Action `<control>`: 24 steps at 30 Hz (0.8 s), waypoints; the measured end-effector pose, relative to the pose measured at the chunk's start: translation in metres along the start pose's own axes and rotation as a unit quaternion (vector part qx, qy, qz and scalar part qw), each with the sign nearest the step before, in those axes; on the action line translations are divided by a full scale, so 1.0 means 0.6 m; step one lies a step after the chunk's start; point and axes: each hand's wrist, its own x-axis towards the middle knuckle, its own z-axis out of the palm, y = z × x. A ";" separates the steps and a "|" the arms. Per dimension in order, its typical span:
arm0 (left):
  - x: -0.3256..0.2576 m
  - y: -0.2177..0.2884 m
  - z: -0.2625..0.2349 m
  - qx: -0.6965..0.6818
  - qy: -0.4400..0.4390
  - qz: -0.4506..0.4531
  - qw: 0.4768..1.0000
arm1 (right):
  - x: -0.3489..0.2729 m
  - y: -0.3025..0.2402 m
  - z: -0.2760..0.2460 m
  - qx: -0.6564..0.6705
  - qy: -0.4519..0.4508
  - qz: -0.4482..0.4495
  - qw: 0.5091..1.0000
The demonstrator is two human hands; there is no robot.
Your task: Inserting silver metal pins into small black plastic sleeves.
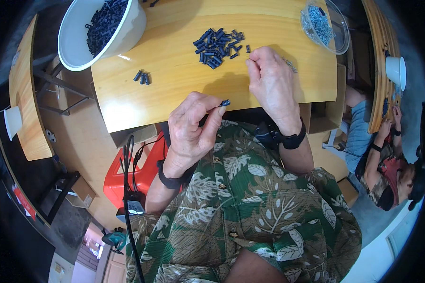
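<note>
Between the thumb and forefinger of my left hand (193,123) is a small black plastic cylindrical part (225,102), held just over the table's near edge. My right hand (272,78) is closed in a pinch above the wooden table (170,42); whatever its fingertips hold, if anything, is too small to make out. A pile of black plastic parts (216,48) lies ahead of both hands. One loose black part (248,48) sits close to my right fingertips. Small silvery pieces (290,64), perhaps screws, lie partly hidden behind that hand. Several black parts (142,77) form a little group at left.
A white tub (73,40) of black parts stands at the far left. At the far right is a clear round container (341,40) with a bag of silvery pieces (319,26). A red stool (118,181) is beside me. Another person (387,165) works at a table on the right.
</note>
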 end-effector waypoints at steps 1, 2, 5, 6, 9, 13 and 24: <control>0.000 0.000 0.000 0.003 0.001 0.004 1.000 | 0.000 0.000 0.001 0.000 0.001 -0.001 1.000; 0.000 0.001 -0.001 0.006 0.001 0.007 1.000 | 0.002 0.001 0.002 -0.005 -0.006 -0.003 1.000; -0.001 0.005 -0.003 0.006 0.001 0.003 1.000 | 0.001 0.000 -0.001 0.016 -0.010 0.006 1.000; -0.001 0.005 -0.003 0.006 0.002 0.003 1.000 | 0.000 -0.001 -0.003 0.044 -0.006 0.018 0.999; -0.002 0.005 -0.004 0.002 0.008 0.002 1.000 | -0.006 0.004 -0.007 0.082 -0.015 0.027 0.996; -0.007 0.005 -0.006 0.010 -0.001 -0.023 1.000 | -0.017 -0.018 -0.027 0.391 -0.079 0.140 0.906; 0.005 0.018 -0.016 -0.020 0.008 0.024 0.999 | -0.034 -0.022 -0.052 0.673 -0.207 0.142 0.696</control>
